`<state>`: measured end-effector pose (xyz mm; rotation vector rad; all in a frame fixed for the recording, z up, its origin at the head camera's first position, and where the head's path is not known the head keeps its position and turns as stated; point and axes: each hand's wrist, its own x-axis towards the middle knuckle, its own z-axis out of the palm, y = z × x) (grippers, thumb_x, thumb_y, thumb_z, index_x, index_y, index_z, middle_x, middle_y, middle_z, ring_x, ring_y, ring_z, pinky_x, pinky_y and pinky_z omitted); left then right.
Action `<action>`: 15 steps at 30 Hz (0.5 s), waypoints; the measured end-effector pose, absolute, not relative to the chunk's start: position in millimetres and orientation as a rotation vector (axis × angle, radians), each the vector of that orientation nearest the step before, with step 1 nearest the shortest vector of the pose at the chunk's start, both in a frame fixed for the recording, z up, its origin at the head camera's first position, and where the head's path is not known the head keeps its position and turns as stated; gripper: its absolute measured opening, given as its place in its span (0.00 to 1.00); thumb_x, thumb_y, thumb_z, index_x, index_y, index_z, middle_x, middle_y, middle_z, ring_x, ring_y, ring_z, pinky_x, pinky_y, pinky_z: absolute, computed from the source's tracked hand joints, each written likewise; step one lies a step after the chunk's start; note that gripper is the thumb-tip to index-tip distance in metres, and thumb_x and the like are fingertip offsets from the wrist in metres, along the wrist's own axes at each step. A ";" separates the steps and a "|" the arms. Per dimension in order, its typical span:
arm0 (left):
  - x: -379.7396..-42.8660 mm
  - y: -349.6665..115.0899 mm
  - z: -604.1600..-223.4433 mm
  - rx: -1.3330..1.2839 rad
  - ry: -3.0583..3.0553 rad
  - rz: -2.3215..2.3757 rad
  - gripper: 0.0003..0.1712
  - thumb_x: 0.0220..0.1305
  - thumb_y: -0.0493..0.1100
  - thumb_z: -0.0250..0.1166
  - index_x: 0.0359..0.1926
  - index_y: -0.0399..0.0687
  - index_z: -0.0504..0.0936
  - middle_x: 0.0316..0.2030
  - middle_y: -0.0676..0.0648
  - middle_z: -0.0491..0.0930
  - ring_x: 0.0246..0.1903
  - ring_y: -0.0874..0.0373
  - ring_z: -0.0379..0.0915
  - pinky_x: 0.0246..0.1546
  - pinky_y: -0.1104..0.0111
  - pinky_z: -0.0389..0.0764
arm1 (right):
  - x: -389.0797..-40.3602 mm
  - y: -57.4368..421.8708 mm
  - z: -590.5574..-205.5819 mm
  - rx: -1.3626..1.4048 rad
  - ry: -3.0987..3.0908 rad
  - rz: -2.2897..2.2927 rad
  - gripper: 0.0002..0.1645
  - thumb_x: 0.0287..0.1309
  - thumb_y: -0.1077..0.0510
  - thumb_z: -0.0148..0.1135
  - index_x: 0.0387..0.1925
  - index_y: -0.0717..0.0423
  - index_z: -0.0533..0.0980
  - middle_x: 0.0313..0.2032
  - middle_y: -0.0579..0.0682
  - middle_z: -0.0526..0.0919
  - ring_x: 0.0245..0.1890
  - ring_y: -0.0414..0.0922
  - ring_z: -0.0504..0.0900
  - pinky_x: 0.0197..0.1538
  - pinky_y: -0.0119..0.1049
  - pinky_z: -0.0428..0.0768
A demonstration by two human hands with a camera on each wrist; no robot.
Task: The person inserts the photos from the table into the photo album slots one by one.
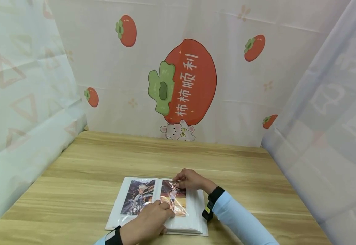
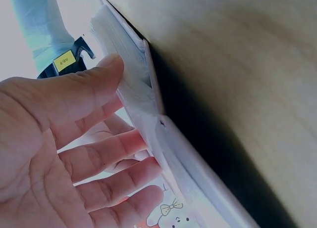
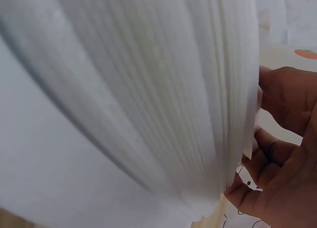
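Note:
A white photo album (image 1: 196,223) lies spread on the wooden table, a photo in a clear pocket on each page. My right hand (image 1: 191,179) is at the top of the right page, fingers bent, pinching the upper edge of the right photo (image 1: 181,204). Across the lower part of that page lies my left hand (image 1: 151,217), its fingers extended over the photo's lower left. In the left wrist view the left thumb (image 2: 111,65) is at the stack of page edges. The left photo (image 1: 136,199), showing a figure in a pale headdress, is partly covered by the left hand.
The wooden table (image 1: 73,183) extends around the album. A white cloth (image 1: 236,102) printed with persimmons hangs behind it, with more cloth at both sides. A black device with a yellow label (image 1: 207,209) is strapped to the right wrist, beside the album's right edge.

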<state>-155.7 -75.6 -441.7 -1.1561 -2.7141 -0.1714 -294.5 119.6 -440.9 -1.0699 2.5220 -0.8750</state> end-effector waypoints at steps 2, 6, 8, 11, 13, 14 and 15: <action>-155.5 -75.3 -441.2 -1.159 -2.718 -0.165 0.20 0.35 0.47 0.76 0.35 0.56 0.83 0.33 0.55 0.76 0.29 0.59 0.69 0.26 0.70 0.70 | -293.5 120.5 -440.2 -1.081 2.536 -0.851 0.15 0.58 0.63 0.59 0.47 0.62 0.79 0.37 0.49 0.75 0.38 0.44 0.73 0.40 0.34 0.71; -155.7 -74.4 -440.8 -1.158 -2.737 -0.142 0.19 0.36 0.48 0.75 0.36 0.56 0.83 0.33 0.56 0.76 0.30 0.59 0.69 0.27 0.70 0.71 | -289.0 125.0 -435.7 -1.113 2.552 -0.829 0.21 0.60 0.64 0.57 0.55 0.63 0.73 0.47 0.55 0.76 0.45 0.50 0.75 0.44 0.38 0.74; -155.7 -73.9 -440.7 -1.157 -2.747 -0.135 0.19 0.37 0.48 0.75 0.36 0.56 0.83 0.34 0.56 0.76 0.30 0.59 0.69 0.28 0.70 0.71 | -285.7 128.8 -432.5 -1.131 2.556 -0.819 0.24 0.61 0.63 0.56 0.59 0.63 0.70 0.52 0.57 0.74 0.49 0.53 0.74 0.47 0.42 0.73; -155.5 -73.7 -440.7 -1.154 -2.757 -0.129 0.20 0.37 0.48 0.75 0.37 0.56 0.83 0.34 0.56 0.76 0.31 0.59 0.69 0.28 0.70 0.71 | -280.3 135.4 -428.3 -1.151 2.581 -0.771 0.28 0.62 0.59 0.57 0.62 0.62 0.66 0.58 0.57 0.70 0.53 0.56 0.71 0.52 0.48 0.70; -155.5 -73.7 -440.7 -1.154 -2.760 -0.130 0.19 0.37 0.48 0.75 0.36 0.56 0.83 0.34 0.56 0.76 0.30 0.59 0.69 0.28 0.69 0.71 | -276.3 140.6 -426.4 -1.159 2.600 -0.743 0.30 0.61 0.57 0.58 0.63 0.61 0.65 0.59 0.58 0.68 0.55 0.56 0.70 0.53 0.49 0.69; -155.7 -73.8 -440.7 -1.154 -2.757 -0.124 0.19 0.37 0.49 0.75 0.36 0.56 0.83 0.34 0.56 0.75 0.30 0.59 0.69 0.27 0.70 0.71 | -274.3 143.2 -425.6 -1.165 2.611 -0.729 0.31 0.60 0.57 0.59 0.63 0.61 0.64 0.59 0.58 0.68 0.56 0.56 0.69 0.54 0.49 0.68; -156.0 -73.8 -440.8 -1.155 -2.756 -0.127 0.19 0.37 0.49 0.75 0.36 0.56 0.83 0.34 0.56 0.75 0.30 0.59 0.69 0.27 0.70 0.70 | -272.3 145.8 -425.0 -1.162 2.619 -0.717 0.32 0.60 0.56 0.59 0.64 0.60 0.64 0.59 0.57 0.68 0.56 0.55 0.68 0.54 0.49 0.68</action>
